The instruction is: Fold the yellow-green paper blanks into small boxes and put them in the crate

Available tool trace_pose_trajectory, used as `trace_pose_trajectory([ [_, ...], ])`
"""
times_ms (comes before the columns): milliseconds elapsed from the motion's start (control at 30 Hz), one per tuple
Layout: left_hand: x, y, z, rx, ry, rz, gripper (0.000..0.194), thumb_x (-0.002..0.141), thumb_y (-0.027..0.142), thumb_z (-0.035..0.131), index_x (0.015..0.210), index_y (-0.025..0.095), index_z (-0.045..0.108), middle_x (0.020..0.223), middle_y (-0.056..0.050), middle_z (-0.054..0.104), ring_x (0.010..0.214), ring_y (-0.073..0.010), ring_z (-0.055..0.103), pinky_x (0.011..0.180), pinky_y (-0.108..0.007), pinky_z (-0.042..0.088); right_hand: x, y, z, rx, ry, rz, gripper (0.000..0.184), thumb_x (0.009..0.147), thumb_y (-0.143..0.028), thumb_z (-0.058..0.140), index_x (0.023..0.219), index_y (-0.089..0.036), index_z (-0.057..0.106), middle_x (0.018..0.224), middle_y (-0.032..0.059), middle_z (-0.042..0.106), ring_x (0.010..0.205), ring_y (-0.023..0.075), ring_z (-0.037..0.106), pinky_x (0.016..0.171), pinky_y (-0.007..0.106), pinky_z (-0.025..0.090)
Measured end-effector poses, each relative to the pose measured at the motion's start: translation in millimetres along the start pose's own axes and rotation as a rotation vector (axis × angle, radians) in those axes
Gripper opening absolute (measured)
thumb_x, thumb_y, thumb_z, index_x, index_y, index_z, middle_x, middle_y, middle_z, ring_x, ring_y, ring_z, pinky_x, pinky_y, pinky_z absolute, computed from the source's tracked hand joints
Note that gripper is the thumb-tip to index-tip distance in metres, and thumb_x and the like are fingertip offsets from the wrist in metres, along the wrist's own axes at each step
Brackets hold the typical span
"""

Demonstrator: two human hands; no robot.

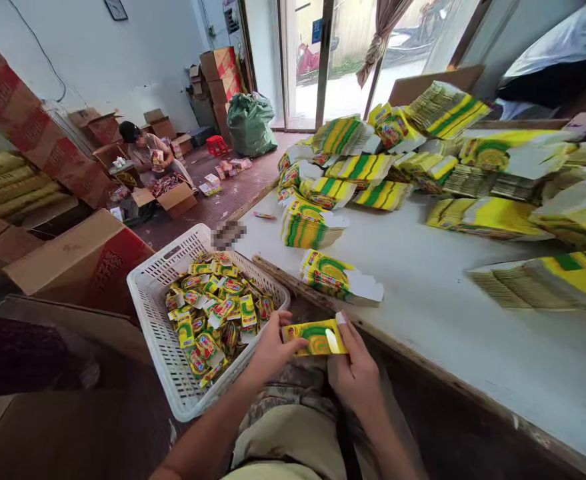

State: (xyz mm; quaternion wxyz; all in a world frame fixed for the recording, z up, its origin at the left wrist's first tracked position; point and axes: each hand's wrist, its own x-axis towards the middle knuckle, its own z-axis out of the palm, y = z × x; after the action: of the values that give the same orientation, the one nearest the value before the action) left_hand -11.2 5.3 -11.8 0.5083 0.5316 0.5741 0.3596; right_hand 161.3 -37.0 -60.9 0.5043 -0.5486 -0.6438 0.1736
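Observation:
Between my two hands, just off the table's front edge, I hold a small yellow and green printed carton (315,337). My left hand (274,343) grips its left end with the thumb across the face. On its right end, my right hand (353,363) is closed, fingers behind and at the edge. A white plastic basket (147,313) stands to the left, with many similar small yellow and green packets (217,307) heaped inside. On the table, close beyond my hands, lies a stack of flat cartons (327,275).
The white table (423,267) carries bundles of flat yellow cartons (363,167) along its back and right side. An open cardboard box (87,257) is left of the basket. Across the room a person (155,157) sits among boxes near a green sack (250,123) and a red stool (217,145).

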Motion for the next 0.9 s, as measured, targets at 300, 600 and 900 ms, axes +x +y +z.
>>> trace_pose_trajectory([
  [300,4.0,4.0,-7.4,-0.425,0.118,-0.043,0.058,0.058,0.030,0.083,0.106,0.018,0.053,0.089,0.001,0.055,0.074,-0.0119,0.053,0.069,-0.024,0.043,6.1,8.1,-9.6,0.049,-0.199,-0.165,0.025,0.096,-0.027,0.052,0.115,-0.025,0.068,0.149,0.0134,0.045,0.122,0.0256,0.060,0.092,0.033,0.057],
  [600,1.8,1.6,4.4,-0.509,0.087,-0.077,0.051,0.063,0.028,0.080,0.106,0.019,0.054,0.090,0.001,0.055,0.075,-0.0123,0.052,0.069,-0.025,0.044,14.2,-5.2,-10.4,0.062,-0.036,-0.064,0.018,0.089,-0.030,0.062,0.104,-0.021,0.067,0.134,0.0161,0.057,0.116,0.0278,0.062,0.091,0.040,0.056],
  [900,4.1,-4.7,-1.8,-0.529,0.143,-0.105,0.050,0.059,0.024,0.081,0.102,0.018,0.057,0.091,-0.001,0.055,0.078,-0.0132,0.051,0.070,-0.025,0.044,16.2,5.2,-18.3,0.089,-0.290,-0.104,0.016,0.092,-0.029,0.058,0.103,-0.023,0.068,0.134,0.0147,0.056,0.115,0.0257,0.063,0.088,0.034,0.057],
])
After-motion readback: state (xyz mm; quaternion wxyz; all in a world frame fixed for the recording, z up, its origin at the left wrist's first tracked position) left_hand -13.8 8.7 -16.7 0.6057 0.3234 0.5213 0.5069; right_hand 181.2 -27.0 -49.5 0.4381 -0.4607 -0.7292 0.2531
